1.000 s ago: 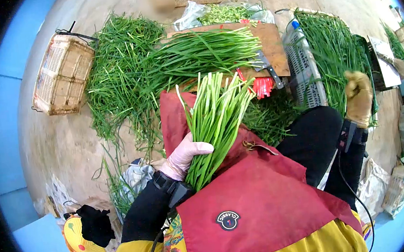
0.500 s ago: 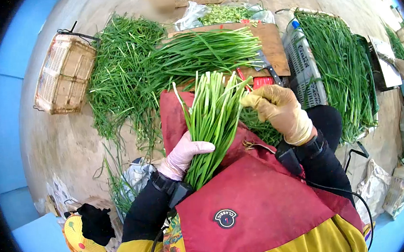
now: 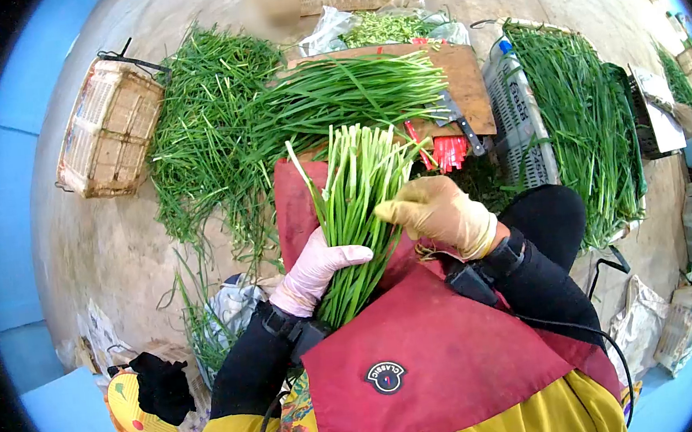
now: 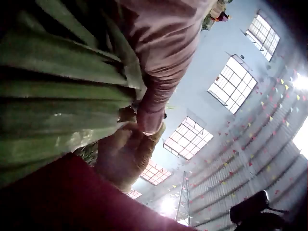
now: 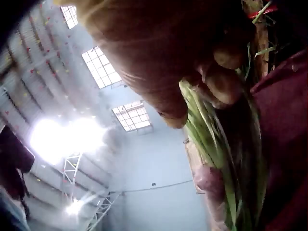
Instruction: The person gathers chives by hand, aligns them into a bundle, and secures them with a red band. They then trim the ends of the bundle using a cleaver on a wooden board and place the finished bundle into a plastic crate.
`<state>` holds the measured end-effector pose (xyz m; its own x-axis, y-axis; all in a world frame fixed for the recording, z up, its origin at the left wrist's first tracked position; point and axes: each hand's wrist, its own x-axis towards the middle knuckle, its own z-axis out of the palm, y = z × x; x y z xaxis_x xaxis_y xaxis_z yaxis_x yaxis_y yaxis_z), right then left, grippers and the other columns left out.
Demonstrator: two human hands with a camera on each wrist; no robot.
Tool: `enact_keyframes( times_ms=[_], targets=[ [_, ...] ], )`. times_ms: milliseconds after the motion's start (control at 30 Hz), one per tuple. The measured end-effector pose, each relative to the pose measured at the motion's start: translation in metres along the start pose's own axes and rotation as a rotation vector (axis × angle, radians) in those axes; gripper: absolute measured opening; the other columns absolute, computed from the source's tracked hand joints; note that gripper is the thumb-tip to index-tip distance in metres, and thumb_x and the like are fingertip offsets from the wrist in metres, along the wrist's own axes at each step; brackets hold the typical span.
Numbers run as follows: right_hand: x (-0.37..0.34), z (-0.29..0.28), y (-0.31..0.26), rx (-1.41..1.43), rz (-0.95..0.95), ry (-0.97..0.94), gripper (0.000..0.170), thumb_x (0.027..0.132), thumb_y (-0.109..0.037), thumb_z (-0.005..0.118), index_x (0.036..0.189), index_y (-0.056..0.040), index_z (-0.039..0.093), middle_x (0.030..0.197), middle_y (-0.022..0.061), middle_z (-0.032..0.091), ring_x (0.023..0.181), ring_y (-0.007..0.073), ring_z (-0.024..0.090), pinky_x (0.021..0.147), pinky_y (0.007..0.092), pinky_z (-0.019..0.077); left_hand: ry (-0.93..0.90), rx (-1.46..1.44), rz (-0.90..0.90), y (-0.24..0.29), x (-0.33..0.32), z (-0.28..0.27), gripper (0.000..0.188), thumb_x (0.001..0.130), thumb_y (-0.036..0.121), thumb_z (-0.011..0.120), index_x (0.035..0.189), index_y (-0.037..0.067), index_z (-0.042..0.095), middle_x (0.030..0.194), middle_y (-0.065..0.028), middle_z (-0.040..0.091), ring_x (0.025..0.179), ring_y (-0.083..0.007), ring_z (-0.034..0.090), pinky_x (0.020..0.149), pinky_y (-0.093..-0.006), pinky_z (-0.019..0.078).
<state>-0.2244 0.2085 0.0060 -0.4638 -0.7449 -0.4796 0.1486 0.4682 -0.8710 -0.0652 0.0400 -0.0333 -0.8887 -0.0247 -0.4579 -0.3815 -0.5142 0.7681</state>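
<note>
A bundle of green stalks (image 3: 353, 207), pale ends up, stands over the red apron (image 3: 432, 348). The left hand (image 3: 314, 275), in a pale pink glove, grips its lower left side with the thumb across the front. At the bundle's right edge is the right hand (image 3: 440, 214) in a yellowish glove, its fingers curled and fingertips against the stalks. In the right wrist view the fingers of the right hand (image 5: 175, 62) bend at some stalks (image 5: 207, 134); whether they pinch any is unclear. In the left wrist view the left thumb (image 4: 156, 103) lies beside broad green leaves (image 4: 62, 91).
Beyond the bundle, more stalks (image 3: 352, 92) lie on a wooden board (image 3: 466, 78) with a knife (image 3: 463, 123) and red strips (image 3: 449, 152). Loose greens (image 3: 206, 121) cover the floor at left, near a crate (image 3: 112, 125). A filled crate (image 3: 521, 114) stands at right.
The right hand has come from the crate at right to the bundle, then moved a little further left and down along it. The left hand keeps its grip almost in place.
</note>
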Motion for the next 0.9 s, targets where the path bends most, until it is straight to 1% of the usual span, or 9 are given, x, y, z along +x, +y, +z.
enact_keyframes(
  times_ms=[33, 133, 200, 333, 433, 500, 633, 767, 900],
  targets=[
    [0.001, 0.003, 0.0, -0.142, -0.042, 0.009, 0.031, 0.085, -0.031, 0.074, 0.087, 0.0, 0.069, 0.068, 0.0034, 0.062, 0.058, 0.0103, 0.057, 0.053, 0.0277, 0.0462, -0.011, 0.015, 0.01, 0.0, 0.001, 0.001, 0.062, 0.076, 0.013, 0.078, 0.132, 0.004, 0.053, 0.122, -0.0018, 0.061, 0.111, -0.0142, 0.056, 0.097, -0.0295, 0.0437],
    [0.006, 0.01, 0.012, -0.102, -0.11, 0.04, 0.03, 0.086, -0.029, 0.072, 0.083, 0.0007, 0.069, 0.067, 0.0044, 0.062, 0.058, 0.0111, 0.057, 0.053, 0.0286, 0.0462, -0.021, 0.034, 0.02, 0.002, 0.0, 0.003, 0.064, 0.075, 0.014, 0.08, 0.133, 0.004, 0.053, 0.123, -0.002, 0.06, 0.111, -0.0141, 0.056, 0.097, -0.0296, 0.0437],
    [0.004, 0.01, 0.01, 0.111, 0.02, 0.043, 0.028, 0.087, -0.028, 0.071, 0.082, 0.0004, 0.069, 0.067, 0.0051, 0.063, 0.058, 0.0118, 0.058, 0.053, 0.0285, 0.0461, -0.011, 0.032, 0.03, 0.002, -0.001, 0.003, 0.065, 0.075, 0.014, 0.08, 0.133, 0.004, 0.052, 0.123, -0.0021, 0.06, 0.111, -0.014, 0.056, 0.097, -0.0298, 0.0437],
    [0.005, 0.008, 0.008, 0.148, 0.006, 0.045, 0.027, 0.086, -0.026, 0.071, 0.083, 0.0005, 0.069, 0.068, 0.0047, 0.063, 0.057, 0.0119, 0.057, 0.053, 0.0283, 0.0456, -0.015, 0.025, 0.014, 0.001, -0.001, 0.001, 0.066, 0.075, 0.015, 0.081, 0.133, 0.004, 0.052, 0.123, -0.0026, 0.06, 0.111, -0.0141, 0.056, 0.097, -0.0304, 0.0439],
    [0.005, 0.01, 0.007, -0.094, -0.029, 0.022, 0.024, 0.086, -0.023, 0.071, 0.086, 0.0006, 0.069, 0.068, 0.0035, 0.063, 0.057, 0.0113, 0.056, 0.052, 0.0273, 0.0457, -0.037, 0.021, 0.022, 0.001, -0.001, 0.006, 0.067, 0.075, 0.015, 0.081, 0.134, 0.004, 0.051, 0.124, -0.0025, 0.06, 0.112, -0.0142, 0.056, 0.097, -0.0304, 0.0437],
    [0.008, 0.013, 0.011, 0.104, -0.006, 0.022, 0.023, 0.086, -0.022, 0.072, 0.087, 0.0008, 0.069, 0.066, 0.0034, 0.062, 0.057, 0.0113, 0.056, 0.053, 0.0272, 0.0457, -0.051, 0.017, 0.025, 0.001, 0.0, 0.006, 0.067, 0.075, 0.015, 0.081, 0.134, 0.004, 0.05, 0.124, -0.0024, 0.059, 0.113, -0.0143, 0.056, 0.098, -0.0303, 0.0436],
    [0.0, 0.009, 0.004, 0.194, 0.055, 0.017, 0.019, 0.085, -0.019, 0.071, 0.079, -0.001, 0.067, 0.063, 0.0016, 0.06, 0.056, 0.0099, 0.054, 0.052, 0.0263, 0.0438, -0.042, -0.021, 0.01, 0.001, -0.001, 0.003, 0.069, 0.075, 0.016, 0.08, 0.136, 0.003, 0.049, 0.125, -0.0025, 0.059, 0.113, -0.0144, 0.055, 0.099, -0.0301, 0.0428],
    [0.003, 0.008, 0.009, 0.19, -0.107, 0.055, 0.02, 0.087, -0.02, 0.068, 0.078, -0.0024, 0.065, 0.063, -0.0001, 0.059, 0.057, 0.0082, 0.053, 0.052, 0.0251, 0.0422, -0.086, -0.034, 0.006, -0.002, 0.0, -0.001, 0.072, 0.075, 0.02, 0.08, 0.136, 0.003, 0.048, 0.126, -0.0029, 0.059, 0.115, -0.0142, 0.055, 0.1, -0.0302, 0.0423],
    [0.006, 0.015, -0.015, 0.237, -0.129, 0.092, 0.018, 0.088, -0.018, 0.067, 0.078, -0.0029, 0.064, 0.064, -0.0012, 0.058, 0.057, 0.0067, 0.052, 0.053, 0.0245, 0.0424, -0.186, -0.075, 0.029, -0.001, 0.001, 0.001, 0.074, 0.074, 0.023, 0.081, 0.137, 0.003, 0.048, 0.126, -0.0033, 0.058, 0.114, -0.0142, 0.055, 0.1, -0.0302, 0.0425]
  ],
)
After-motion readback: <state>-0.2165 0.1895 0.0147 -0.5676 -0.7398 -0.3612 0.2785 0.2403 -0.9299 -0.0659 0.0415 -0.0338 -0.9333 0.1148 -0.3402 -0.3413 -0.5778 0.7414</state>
